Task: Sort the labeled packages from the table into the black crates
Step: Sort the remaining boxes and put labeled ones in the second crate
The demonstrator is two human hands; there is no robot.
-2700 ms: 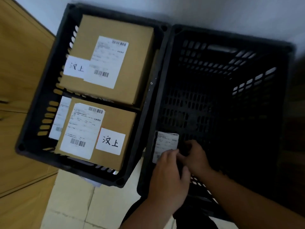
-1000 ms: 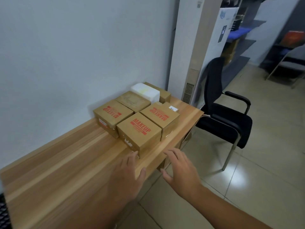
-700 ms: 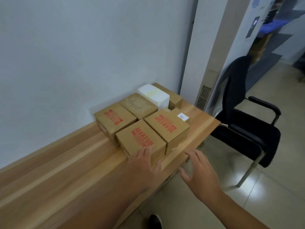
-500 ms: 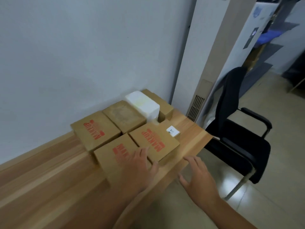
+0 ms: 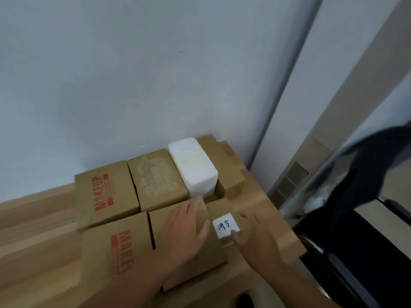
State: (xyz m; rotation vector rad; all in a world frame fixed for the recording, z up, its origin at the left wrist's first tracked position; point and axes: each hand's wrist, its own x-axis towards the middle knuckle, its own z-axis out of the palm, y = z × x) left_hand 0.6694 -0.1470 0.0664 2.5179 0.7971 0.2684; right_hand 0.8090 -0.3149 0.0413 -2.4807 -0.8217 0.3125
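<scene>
Several cardboard boxes stand together at the right end of the wooden table (image 5: 262, 203). My left hand (image 5: 184, 232) lies flat, fingers spread, on top of the near right box (image 5: 213, 256). My right hand (image 5: 255, 236) reaches to that box's right side, fingertips touching a small carton with a white handwritten label (image 5: 225, 226). Neither hand grips anything. Left of it stands a box printed MAKEUP (image 5: 111, 258), and another MAKEUP box (image 5: 104, 194) sits behind. The black crates are out of view.
A plain brown box (image 5: 155, 178), a white foam block (image 5: 193, 167) and a further brown box (image 5: 222, 167) line the wall. A black office chair (image 5: 364, 218) stands right of the table end, beside a tall white unit (image 5: 311, 134).
I turned from the black crates to the table and came closer. My left hand slid from the near MAKEUP box onto the right box; my right hand rose to the labelled carton.
</scene>
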